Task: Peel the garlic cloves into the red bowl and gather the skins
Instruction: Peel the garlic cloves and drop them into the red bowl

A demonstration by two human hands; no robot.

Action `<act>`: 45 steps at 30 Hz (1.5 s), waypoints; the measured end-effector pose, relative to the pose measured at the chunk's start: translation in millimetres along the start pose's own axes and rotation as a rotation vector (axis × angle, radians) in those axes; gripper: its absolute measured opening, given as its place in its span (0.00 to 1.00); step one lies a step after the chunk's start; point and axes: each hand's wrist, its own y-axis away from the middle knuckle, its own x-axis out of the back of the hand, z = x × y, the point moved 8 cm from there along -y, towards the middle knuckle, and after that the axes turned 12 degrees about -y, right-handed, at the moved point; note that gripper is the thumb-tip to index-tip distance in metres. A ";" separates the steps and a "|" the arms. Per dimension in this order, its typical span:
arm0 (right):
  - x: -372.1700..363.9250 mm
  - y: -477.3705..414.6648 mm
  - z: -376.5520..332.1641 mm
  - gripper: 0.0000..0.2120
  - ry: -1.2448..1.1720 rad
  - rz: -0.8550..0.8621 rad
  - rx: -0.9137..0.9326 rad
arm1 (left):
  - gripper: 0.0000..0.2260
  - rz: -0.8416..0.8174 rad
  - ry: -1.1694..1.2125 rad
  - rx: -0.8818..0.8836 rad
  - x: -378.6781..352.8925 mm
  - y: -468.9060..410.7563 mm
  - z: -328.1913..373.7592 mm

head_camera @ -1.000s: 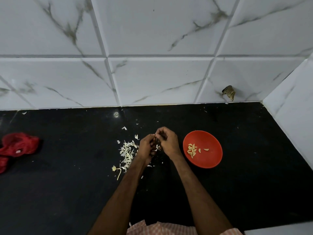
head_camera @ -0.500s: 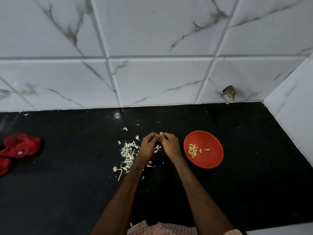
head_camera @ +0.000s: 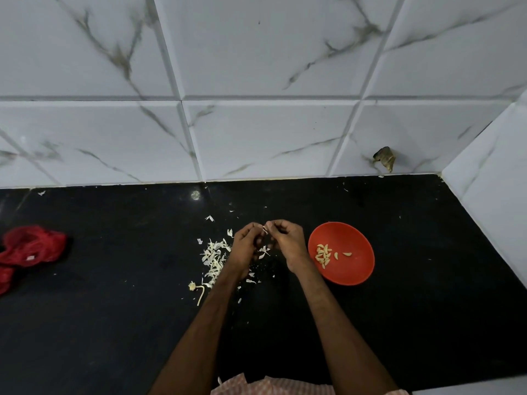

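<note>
Left hand [head_camera: 245, 248], right hand [head_camera: 287, 241]: fingers curled, both pinching one small pale garlic clove [head_camera: 265, 230] above the black stone desk [head_camera: 114, 309]. Round red plastic bowl [head_camera: 358, 270]: just right of the hands, holding peeled cloves [head_camera: 323, 255]. White papery skins [head_camera: 214, 256]: heaped to the left.

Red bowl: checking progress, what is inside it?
The red bowl holds a small heap of peeled garlic cloves, with two more lying apart to its right. Nothing covers the inside; any cloves under the heap are hidden.
</note>
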 end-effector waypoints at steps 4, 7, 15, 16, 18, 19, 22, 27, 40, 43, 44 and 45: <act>-4.7 1.6 1.6 0.03 -0.018 -0.068 -0.016 | 0.12 0.006 0.004 -0.013 3.9 -1.9 -2.0; -6.8 2.8 2.3 0.04 -0.051 -0.079 -0.042 | 0.11 0.004 0.006 -0.009 5.4 -3.1 -4.4; -3.0 9.9 11.6 0.06 -0.212 0.041 -0.186 | 0.11 -0.013 -0.050 -0.093 0.8 -5.9 -1.4; -3.2 10.6 12.9 0.06 -0.234 0.051 -0.208 | 0.11 -0.008 -0.058 -0.106 1.0 -7.0 -1.6; -3.4 10.2 16.1 0.06 -0.250 0.073 -0.247 | 0.11 0.006 -0.084 -0.135 2.4 -9.1 -2.0; -3.9 10.2 16.7 0.06 -0.246 0.085 -0.262 | 0.11 0.018 -0.103 -0.149 3.3 -9.9 -2.0; -4.9 8.9 17.7 0.07 -0.257 0.116 -0.305 | 0.11 0.095 -0.169 -0.173 11.0 -12.5 -3.8; -3.6 5.4 12.3 0.05 -0.234 0.119 -0.244 | 0.08 0.228 -0.496 -0.159 30.0 -17.4 -18.0; 2.9 4.6 7.9 0.09 -0.078 0.071 -0.084 | 0.05 0.284 -0.994 -0.173 28.7 -8.5 -4.8; 2.7 3.0 5.2 0.10 -0.060 0.073 -0.046 | 0.03 0.288 -0.915 -0.190 31.1 -11.7 -3.4; 3.2 2.5 4.7 0.10 -0.054 0.078 -0.032 | 0.03 0.282 -0.880 -0.210 30.5 -11.8 -1.7; 3.9 1.8 4.6 0.10 -0.043 0.085 -0.021 | 0.03 0.273 -0.854 -0.238 28.8 -11.5 0.8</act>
